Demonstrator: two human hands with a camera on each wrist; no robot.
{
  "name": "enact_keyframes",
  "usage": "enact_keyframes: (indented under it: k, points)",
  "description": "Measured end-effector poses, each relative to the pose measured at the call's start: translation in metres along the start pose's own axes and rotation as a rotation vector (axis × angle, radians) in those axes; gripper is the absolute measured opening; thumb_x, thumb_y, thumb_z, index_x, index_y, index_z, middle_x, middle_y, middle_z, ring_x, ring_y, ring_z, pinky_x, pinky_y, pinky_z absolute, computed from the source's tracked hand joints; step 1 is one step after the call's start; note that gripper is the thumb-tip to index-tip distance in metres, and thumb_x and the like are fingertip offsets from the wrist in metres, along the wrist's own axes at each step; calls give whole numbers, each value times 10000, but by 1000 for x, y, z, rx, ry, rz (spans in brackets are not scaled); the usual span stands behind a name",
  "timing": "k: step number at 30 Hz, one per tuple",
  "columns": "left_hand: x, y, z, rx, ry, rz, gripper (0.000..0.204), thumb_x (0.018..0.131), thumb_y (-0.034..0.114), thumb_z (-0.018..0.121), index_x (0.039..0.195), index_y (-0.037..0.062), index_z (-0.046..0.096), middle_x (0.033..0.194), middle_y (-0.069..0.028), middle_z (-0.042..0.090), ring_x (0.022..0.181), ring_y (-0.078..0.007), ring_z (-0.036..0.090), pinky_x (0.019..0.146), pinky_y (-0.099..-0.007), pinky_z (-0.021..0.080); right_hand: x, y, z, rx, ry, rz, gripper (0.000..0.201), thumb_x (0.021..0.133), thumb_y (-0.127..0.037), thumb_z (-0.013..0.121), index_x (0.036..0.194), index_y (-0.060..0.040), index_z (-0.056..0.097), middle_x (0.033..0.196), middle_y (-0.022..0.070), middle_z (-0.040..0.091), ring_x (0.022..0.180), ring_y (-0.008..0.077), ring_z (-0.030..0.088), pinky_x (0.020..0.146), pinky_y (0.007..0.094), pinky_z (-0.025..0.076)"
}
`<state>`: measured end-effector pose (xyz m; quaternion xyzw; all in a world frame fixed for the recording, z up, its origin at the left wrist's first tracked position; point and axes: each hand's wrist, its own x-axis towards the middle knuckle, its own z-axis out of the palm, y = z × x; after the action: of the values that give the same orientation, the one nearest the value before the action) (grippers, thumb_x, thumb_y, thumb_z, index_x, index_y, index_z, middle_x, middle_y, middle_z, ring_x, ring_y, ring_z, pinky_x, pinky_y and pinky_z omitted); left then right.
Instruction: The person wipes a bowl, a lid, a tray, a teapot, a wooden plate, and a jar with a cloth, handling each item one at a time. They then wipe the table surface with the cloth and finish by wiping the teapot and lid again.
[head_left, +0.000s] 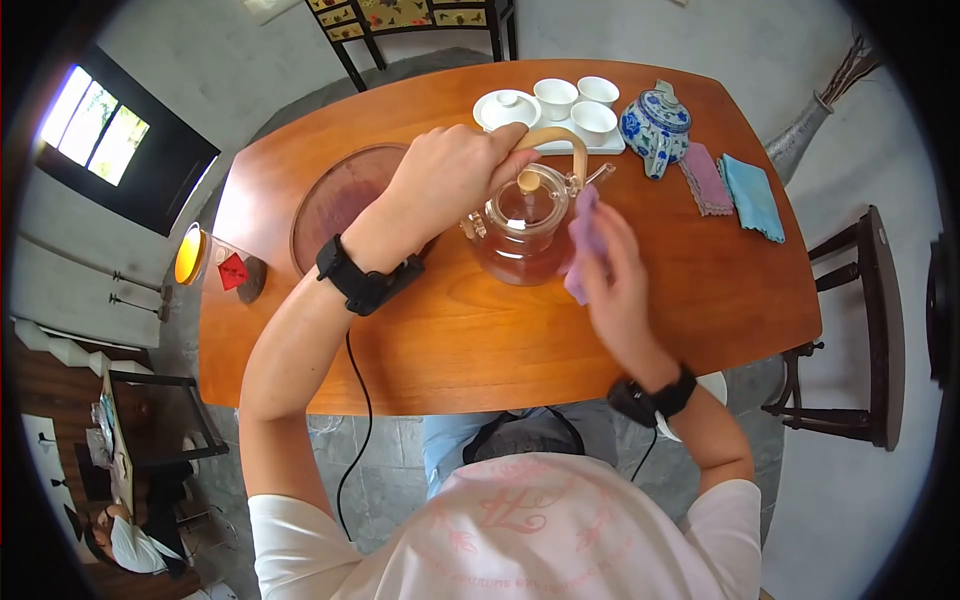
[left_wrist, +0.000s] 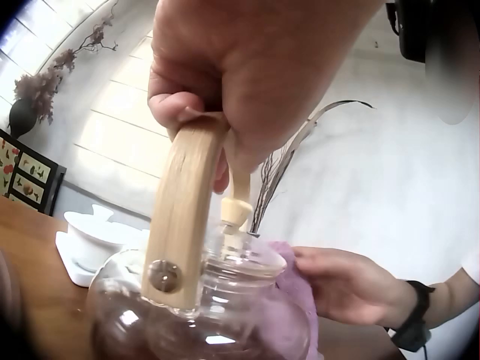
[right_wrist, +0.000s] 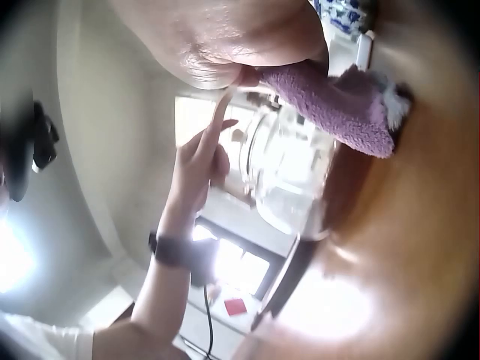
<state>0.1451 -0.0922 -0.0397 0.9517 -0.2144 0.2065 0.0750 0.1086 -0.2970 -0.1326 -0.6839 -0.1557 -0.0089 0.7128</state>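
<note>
A glass teapot (head_left: 522, 240) with a bamboo handle (left_wrist: 184, 210) and a wooden lid knob (head_left: 529, 181) is in the middle of the head view. The left hand (head_left: 445, 185) grips the top of the handle, its fingers curled round it in the left wrist view. At the teapot's right side, the right hand (head_left: 620, 285) holds a purple cloth (right_wrist: 337, 109) against or close to the glass; contact is partly hidden. In the left wrist view the cloth (left_wrist: 289, 300) lies along the teapot's side.
Behind the teapot, a white tray holds several white cups (head_left: 594, 117) and a lidded bowl (head_left: 507, 108). A blue-and-white teapot (head_left: 656, 125), a folded pink cloth (head_left: 707, 180) and a blue cloth (head_left: 752, 197) are at right. A round wooden tray (head_left: 335, 200) lies left, a red packet (head_left: 232, 271) further left.
</note>
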Motion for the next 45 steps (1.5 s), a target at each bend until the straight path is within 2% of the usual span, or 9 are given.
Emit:
enact_keyframes:
  k: [2,8,16,22,25,27,30,34,45]
  points:
    - [0,1,2,-33,18,-7,280,896,317,550,1015,78,634,588,-159,579,537,-334,573,519,-416,467,-15,0,7,-915,-25,-575,380,797,-27,594,1167,9,520,1181,106,507,1083,258,473,876,312,439]
    - [-1,6,2,-23,53,14,260,889,309,564,956,67,630,581,-161,574,540,-344,570,513,-424,459,-8,-2,17,-1135,-456,-1018,322,728,-94,585,1026,27,599,1165,105,511,1092,265,454,924,349,408]
    - [-2,9,0,-53,58,40,262,889,317,561,929,66,623,571,-154,572,544,-356,566,512,-436,455,1,-9,79,-1806,-512,-1142,360,805,-209,476,1045,15,623,1185,142,542,1103,254,444,882,327,348]
    - [-4,6,4,-100,42,-12,263,888,323,559,922,68,617,560,-155,567,535,-350,571,496,-434,457,-10,-10,48,-1579,-516,-1212,403,811,-195,478,1104,51,605,1221,165,528,1106,283,438,883,334,367]
    - [-2,11,2,-55,45,25,256,887,317,560,908,67,611,554,-150,566,521,-343,570,475,-431,453,-3,10,72,-1820,-508,-1169,380,816,-198,475,1076,35,625,1215,156,534,1121,285,436,886,337,367]
    - [-1,12,2,-40,54,41,253,886,316,561,905,68,609,553,-148,567,518,-341,570,469,-431,451,10,48,85,-2283,-477,-1432,361,818,-216,477,1038,9,653,1210,161,541,1144,290,429,897,344,356]
    - [-2,11,2,-35,49,27,250,885,314,561,896,68,605,552,-148,568,515,-340,570,467,-428,453,-3,-16,86,-2087,-729,-1205,337,816,-218,484,1011,-20,675,1187,144,548,1154,285,426,902,343,347]
    - [0,8,5,-53,56,15,247,885,309,560,884,67,607,560,-153,571,522,-345,573,474,-430,461,-18,-3,46,-1868,-795,-1301,339,782,-203,499,1006,-6,659,1140,112,545,1106,258,442,864,326,352]
    - [-4,17,0,-77,15,-10,264,880,312,566,902,55,622,582,-178,578,542,-363,571,512,-439,469,4,13,-41,-911,-399,-575,224,726,33,547,940,-34,537,1000,118,483,928,280,490,788,326,434]
